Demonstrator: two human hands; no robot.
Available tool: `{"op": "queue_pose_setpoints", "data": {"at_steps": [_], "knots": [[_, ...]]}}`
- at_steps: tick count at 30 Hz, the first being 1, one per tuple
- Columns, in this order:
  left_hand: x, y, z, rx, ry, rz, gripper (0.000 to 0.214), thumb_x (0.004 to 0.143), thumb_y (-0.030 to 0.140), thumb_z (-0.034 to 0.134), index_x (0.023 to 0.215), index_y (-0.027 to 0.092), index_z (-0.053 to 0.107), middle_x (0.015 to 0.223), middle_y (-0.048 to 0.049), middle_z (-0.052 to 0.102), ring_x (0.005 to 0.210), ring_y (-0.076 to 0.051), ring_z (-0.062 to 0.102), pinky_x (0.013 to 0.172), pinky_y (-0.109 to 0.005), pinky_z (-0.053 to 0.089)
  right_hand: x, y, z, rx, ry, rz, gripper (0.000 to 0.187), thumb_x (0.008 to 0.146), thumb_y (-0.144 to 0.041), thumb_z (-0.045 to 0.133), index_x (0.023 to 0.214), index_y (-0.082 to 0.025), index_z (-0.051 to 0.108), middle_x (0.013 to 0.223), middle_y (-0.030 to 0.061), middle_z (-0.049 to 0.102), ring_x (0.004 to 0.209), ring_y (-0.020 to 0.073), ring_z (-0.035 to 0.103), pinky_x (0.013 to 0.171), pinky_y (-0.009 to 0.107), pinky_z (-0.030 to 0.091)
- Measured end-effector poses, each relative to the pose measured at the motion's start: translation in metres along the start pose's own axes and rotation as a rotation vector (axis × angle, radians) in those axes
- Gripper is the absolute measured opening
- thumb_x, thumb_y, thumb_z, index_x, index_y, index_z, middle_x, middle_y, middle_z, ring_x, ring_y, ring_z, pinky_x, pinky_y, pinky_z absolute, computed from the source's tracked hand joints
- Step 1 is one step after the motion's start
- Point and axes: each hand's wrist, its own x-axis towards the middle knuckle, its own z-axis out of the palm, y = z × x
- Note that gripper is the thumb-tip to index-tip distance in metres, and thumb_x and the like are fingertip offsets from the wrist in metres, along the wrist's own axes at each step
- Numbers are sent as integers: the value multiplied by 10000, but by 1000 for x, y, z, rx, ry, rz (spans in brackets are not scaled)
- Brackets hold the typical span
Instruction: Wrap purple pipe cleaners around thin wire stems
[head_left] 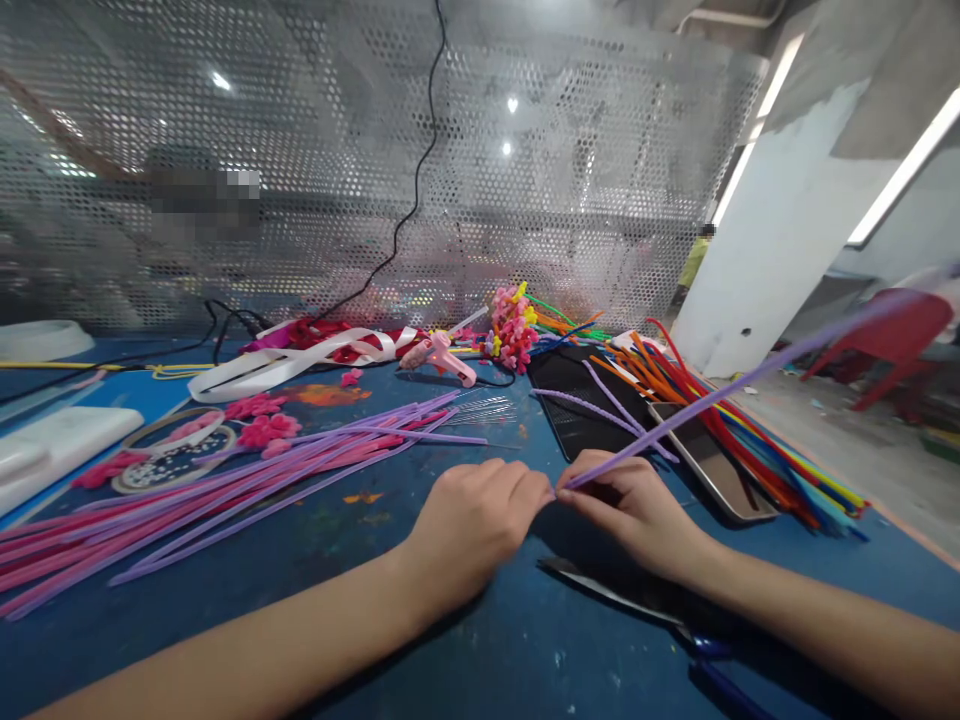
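Right grip point(641, 515) and left grip point(480, 520) together on one purple stem point(712, 398)

Both at lower centre of frame, fingertips all but meeting. Right grip pinches the fuzzy stem between thumb and fingers, near its lower end; from there it slants up to the right edge of the frame, far part blurred. As for the left grip: knuckles up, fingers folded and pressed together on the stem's end, a speck of purple showing; fingertips partly hidden.

Lower right, beneath the right wrist: scissors point(705, 648), blue handles, blades pointing left, lying on the blue desk point(420, 660).

Left of frame: long loose bundle of pink and purple stems point(285, 478), running from the left edge toward centre. Just above it, pink flowers point(270, 430) and a round container point(176, 460) with small pale pieces in it. White ribbon point(292, 365) looped farther up.

Upper centre of the desk: pink glue gun point(442, 360), with a flower cluster point(514, 330) beside it.

Right of centre: black tray point(566, 405), two purple lengths crossing over it; next to that, a shallow metal-rimmed tray point(712, 465) alongside a heap of orange, red, blue and yellow stems point(772, 445).

Perforated screen point(315, 150) fills the upper frame, black cord point(431, 130) hanging before it.
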Motion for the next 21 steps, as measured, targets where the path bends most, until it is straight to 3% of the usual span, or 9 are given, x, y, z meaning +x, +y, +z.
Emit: {"op": "queue_pose_setpoints", "data": {"at_steps": [2,6,8,10,13,15,18,21], "knots": [[5,1,-3,-225,-114,-213,242,892,255,399,809,147,599,735,-45,615,682,-176,572,581,-286,404,-1,3,0,-73,4,-107,145,875,-179,476,827,-160,611,751,40,619,700,122,571,632,227,461],[15,-2,-11,-1105,-556,-712,262,818,341,491,649,142,510,567,31,488,476,-72,463,416,-171,293,-4,9,-3,-260,50,-455,162,884,-133,438,905,-152,597,744,52,614,670,127,551,590,233,447],[17,-5,-11,-1386,-682,-816,275,755,374,564,628,143,486,543,52,445,424,-45,402,371,-145,233,-5,9,-5,-266,75,-552,163,883,-125,440,943,-143,590,764,67,621,686,135,555,610,244,455],[16,-5,-8,-1408,-578,-791,258,743,389,578,672,149,514,561,51,471,417,-44,400,363,-145,258,-5,9,-6,-193,84,-491,146,876,-135,463,944,-146,592,775,68,625,700,133,564,629,243,465],[10,-3,0,-1077,-228,-589,211,783,376,556,817,170,587,676,19,577,532,-83,506,447,-179,381,-3,8,-4,-44,50,-222,97,855,-173,521,877,-163,614,761,43,631,684,116,575,619,220,462],[4,-3,5,-854,-70,-432,173,784,329,586,884,192,620,782,9,632,665,-105,563,546,-191,423,-2,6,-1,14,24,-77,91,842,-203,544,822,-170,627,738,26,634,662,108,578,596,209,450],[-5,-5,10,-719,26,-292,107,812,250,579,876,208,654,814,22,669,733,-96,586,638,-182,426,-3,3,2,43,1,14,73,817,-200,569,796,-171,633,730,16,635,661,108,577,591,209,441],[-10,-6,14,-665,76,-213,100,827,216,567,863,207,660,800,31,675,718,-78,590,647,-165,419,-5,2,3,51,-34,-9,74,805,-156,560,814,-168,633,749,19,638,695,114,579,639,224,447]]}}
